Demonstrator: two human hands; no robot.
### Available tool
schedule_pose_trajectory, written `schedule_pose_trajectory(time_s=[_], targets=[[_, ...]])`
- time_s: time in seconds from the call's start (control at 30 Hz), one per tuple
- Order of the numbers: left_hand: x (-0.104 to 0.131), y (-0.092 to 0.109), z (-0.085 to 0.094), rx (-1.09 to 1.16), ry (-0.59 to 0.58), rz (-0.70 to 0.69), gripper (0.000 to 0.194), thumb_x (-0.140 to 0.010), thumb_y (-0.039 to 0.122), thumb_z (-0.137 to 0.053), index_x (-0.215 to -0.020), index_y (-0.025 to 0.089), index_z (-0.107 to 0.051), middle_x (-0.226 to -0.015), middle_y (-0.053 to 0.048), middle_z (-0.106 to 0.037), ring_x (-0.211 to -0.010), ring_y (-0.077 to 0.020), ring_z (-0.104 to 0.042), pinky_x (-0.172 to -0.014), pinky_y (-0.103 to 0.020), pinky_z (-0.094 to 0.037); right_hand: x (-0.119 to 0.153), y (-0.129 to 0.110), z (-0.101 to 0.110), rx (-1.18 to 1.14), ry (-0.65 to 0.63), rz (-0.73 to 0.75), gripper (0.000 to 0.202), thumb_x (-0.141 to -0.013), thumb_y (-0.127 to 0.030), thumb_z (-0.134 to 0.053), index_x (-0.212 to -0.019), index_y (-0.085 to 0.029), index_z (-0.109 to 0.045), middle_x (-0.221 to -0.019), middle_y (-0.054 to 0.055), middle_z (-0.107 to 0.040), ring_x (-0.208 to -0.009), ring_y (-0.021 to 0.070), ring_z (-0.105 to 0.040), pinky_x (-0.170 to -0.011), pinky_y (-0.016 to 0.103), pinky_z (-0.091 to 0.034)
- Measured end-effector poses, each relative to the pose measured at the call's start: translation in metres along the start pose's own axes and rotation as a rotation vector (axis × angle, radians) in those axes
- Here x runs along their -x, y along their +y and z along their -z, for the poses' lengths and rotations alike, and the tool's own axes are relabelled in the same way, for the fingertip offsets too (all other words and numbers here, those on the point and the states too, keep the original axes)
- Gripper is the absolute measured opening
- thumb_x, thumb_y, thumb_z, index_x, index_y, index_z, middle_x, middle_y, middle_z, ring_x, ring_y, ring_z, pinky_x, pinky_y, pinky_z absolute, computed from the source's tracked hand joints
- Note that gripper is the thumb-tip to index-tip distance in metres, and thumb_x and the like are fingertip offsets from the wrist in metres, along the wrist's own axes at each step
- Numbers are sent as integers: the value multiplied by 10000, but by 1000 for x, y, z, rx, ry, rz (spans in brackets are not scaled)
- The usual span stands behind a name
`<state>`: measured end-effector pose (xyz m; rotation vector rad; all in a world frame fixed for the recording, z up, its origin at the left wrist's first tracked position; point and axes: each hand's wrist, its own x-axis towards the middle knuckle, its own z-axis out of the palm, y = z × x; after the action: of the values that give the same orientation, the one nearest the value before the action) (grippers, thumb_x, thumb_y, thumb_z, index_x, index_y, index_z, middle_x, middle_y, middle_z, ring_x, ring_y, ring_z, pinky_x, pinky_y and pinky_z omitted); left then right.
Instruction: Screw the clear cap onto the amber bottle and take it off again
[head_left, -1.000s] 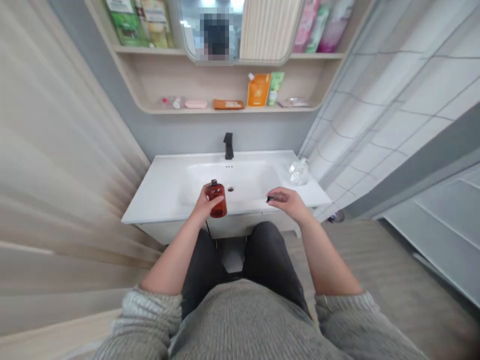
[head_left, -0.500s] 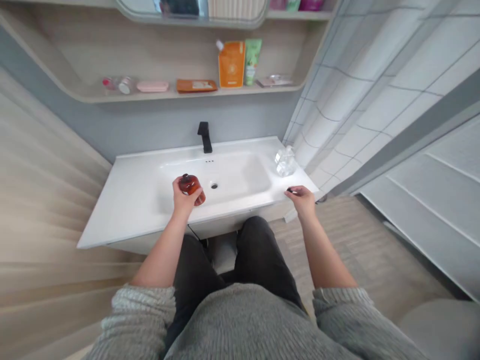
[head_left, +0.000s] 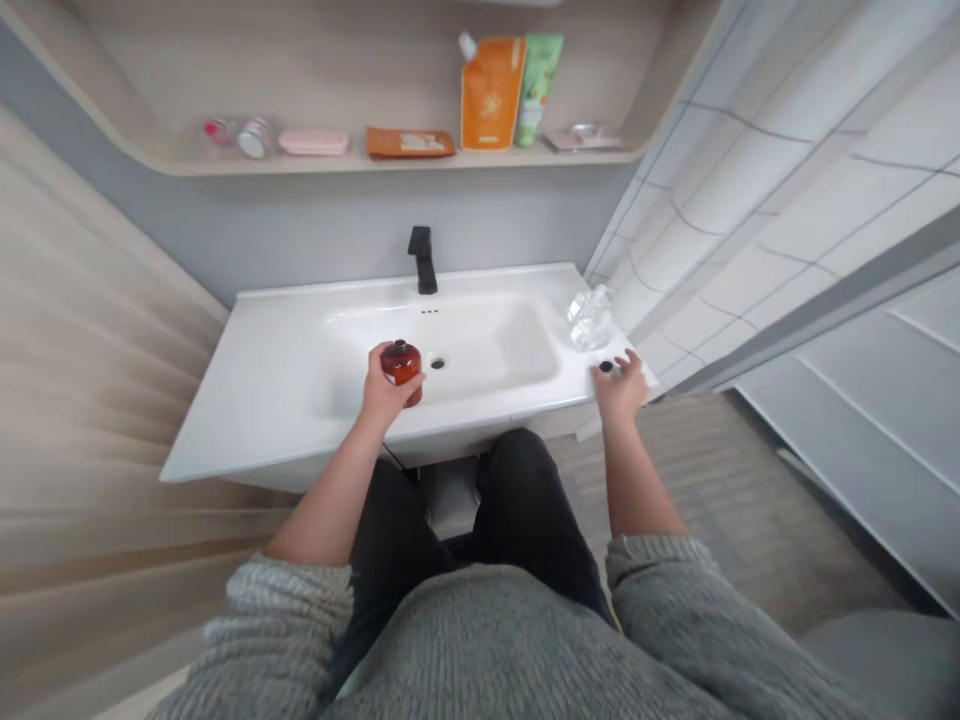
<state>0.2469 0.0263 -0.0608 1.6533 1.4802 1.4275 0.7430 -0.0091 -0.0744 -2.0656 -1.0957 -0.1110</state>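
One sweater, mid-grey, finely ribbed lengthwise across the front, had a left sleeve and a right sleeve of matching knit, both bunched in soft folds and ending near the elbow. Beyond the sweater's sleeve ends, the left forearm, right forearm, left hand and right hand were bare. One pair of trousers, near-black and plain, showed past the sweater's front edge.

One amber bottle, one black cap
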Motion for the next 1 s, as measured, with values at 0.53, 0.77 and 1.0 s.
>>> schedule_pose_trajectory(time_s=[0.53, 0.77, 1.0], targets=[[5, 13, 17, -47, 162, 58, 853, -760, 362, -947, -1487, 238, -517, -1395, -142, -709, -1236, -295, -726, -1133, -481, -566, 81, -135, -11, 128, -640, 612, 302, -1035, -369, -602, -1220, -218, -788, -1016, 89, -815, -1013, 275, -732, -938, 359, -543], [20, 14, 58, -57, 241, 26, 893, -710, 352, -976, -1484, 246, -544, -1466, -153, -646, -1319, -325, -677, -1050, -477, -625, 87, -153, -33, 93, -612, 489, 283, -992, -349, -646, -1207, -230, -786, -1064, 94, -797, -1012, 278, -743, -936, 379, -573], [41, 68, -3, 14, -32, -106, 867, -722, 357, -982, -1489, 269, -588, -1491, -141, -669, -1326, -329, -687, -1060, -487, -620, 142, -177, -15, -613, -717, 791, 909, -817, -458, -878, -1617, -246, -502, -1564, 148, -627, -1404, 349, -631, -1208, 533, -518]])
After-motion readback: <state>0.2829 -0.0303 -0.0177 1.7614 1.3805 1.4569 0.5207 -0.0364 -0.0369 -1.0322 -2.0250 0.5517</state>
